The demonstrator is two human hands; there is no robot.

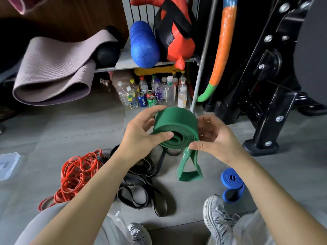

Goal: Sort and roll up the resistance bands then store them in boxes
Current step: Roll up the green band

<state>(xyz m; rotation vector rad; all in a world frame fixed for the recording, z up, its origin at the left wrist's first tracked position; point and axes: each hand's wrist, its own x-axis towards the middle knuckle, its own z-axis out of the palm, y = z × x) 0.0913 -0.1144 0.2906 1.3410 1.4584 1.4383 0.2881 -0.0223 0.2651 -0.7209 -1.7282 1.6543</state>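
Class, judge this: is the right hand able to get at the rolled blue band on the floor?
Probably not yet: the right hand pinches the part-rolled green band; otherwise nothing covers the blue band lying beside the shoe.

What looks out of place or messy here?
Nothing damaged. The red bands and black bands lie in tangled, unrolled heaps on the floor. The green band, gripped by left hand and right hand, has a loose tail hanging. The blue band sits rolled.

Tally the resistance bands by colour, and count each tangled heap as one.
green band, part rolled: 1
blue band, rolled: 1
red heap: 1
black heap: 1
Total: 4 (2 single bands, 2 heaps)
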